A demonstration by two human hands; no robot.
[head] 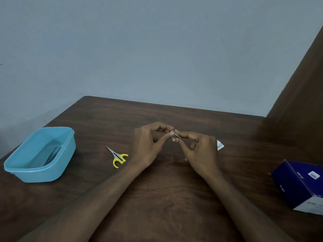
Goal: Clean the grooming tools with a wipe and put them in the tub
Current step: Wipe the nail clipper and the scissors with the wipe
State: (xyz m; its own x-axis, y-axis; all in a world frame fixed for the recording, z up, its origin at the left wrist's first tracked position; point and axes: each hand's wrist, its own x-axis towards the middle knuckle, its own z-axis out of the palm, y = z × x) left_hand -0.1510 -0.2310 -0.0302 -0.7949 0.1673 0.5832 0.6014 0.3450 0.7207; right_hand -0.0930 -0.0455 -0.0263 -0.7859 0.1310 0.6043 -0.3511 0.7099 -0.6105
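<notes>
Head view shows both hands meeting over the middle of the tabletop: the left hand and right hand pinch a small item, too small to identify, between their fingertips. Yellow-handled scissors lie just left of them. Near the left edge, the blue tub holds slim metal tools. A dark blue box sits at the right edge.

A dark wood-grain bench carries a dark blue cardboard box near its right edge, lying tilted with a white side toward the front. A plain blue-grey wall stands behind the far edge, and a brown panel rises at the far right corner
</notes>
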